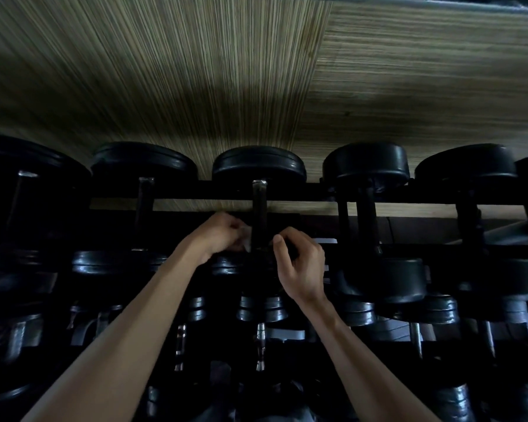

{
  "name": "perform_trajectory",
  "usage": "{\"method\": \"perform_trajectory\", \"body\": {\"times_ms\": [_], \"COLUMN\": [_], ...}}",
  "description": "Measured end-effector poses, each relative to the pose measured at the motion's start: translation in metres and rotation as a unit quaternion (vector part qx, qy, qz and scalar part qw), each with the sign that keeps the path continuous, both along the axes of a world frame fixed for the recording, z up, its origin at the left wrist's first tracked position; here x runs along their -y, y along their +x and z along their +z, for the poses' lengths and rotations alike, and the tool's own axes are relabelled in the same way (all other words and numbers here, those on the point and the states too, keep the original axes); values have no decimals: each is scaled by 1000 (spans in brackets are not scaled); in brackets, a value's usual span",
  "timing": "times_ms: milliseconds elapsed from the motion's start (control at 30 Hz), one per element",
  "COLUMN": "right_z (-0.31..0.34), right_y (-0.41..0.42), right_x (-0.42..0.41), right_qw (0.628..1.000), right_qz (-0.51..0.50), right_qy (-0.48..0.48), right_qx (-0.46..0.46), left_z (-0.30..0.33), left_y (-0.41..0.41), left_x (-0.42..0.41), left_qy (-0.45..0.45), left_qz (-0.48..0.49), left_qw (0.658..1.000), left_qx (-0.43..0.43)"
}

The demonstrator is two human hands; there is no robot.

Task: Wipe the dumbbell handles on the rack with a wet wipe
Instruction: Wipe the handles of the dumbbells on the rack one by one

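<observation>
A black dumbbell lies on the rack's top tier with its dark metal handle (259,214) running away from me toward a round black head (258,164). My left hand (223,234) sits just left of the handle's near end and pinches a pale wet wipe (246,239) against it. My right hand (301,263) is on the handle's right side, fingers curled, thumb raised near the bar. The dim light hides whether the right fingers touch the wipe or the handle. The near head of this dumbbell is partly covered by both hands.
More black dumbbells (367,169) line the top tier on both sides, their handles (145,205) parallel to mine. A black rack rail (201,191) crosses behind the handles. Lower tiers hold several smaller dumbbells (261,309). A wood-grain wall (195,71) rises behind the rack.
</observation>
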State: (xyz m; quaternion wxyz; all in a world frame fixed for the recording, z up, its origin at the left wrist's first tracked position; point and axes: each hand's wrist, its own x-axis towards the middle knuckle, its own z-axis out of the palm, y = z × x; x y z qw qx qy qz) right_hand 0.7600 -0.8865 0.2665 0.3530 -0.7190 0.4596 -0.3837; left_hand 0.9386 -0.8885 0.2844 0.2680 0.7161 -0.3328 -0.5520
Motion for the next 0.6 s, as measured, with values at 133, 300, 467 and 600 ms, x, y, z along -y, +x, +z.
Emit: {"method": "perform_trajectory", "body": {"times_ms": [133, 300, 467, 600], "right_z": [0, 0, 0, 1], "right_y": [0, -1, 0, 1], "right_x": [0, 1, 1, 0], "right_qw": [1000, 1000, 1000, 1000], "right_qz": [-1, 1, -4, -9], "right_qy": [2, 8, 4, -5], "right_qx": [-2, -2, 2, 7], "left_z": [5, 4, 7, 9], "left_y": [1, -10, -8, -17], "left_x": [1, 17, -8, 2], "left_qy": [15, -44, -9, -52], "left_qz": [-9, 157, 41, 82], "left_qw": [1000, 986, 999, 983], "left_qx": [4, -34, 24, 153]}}
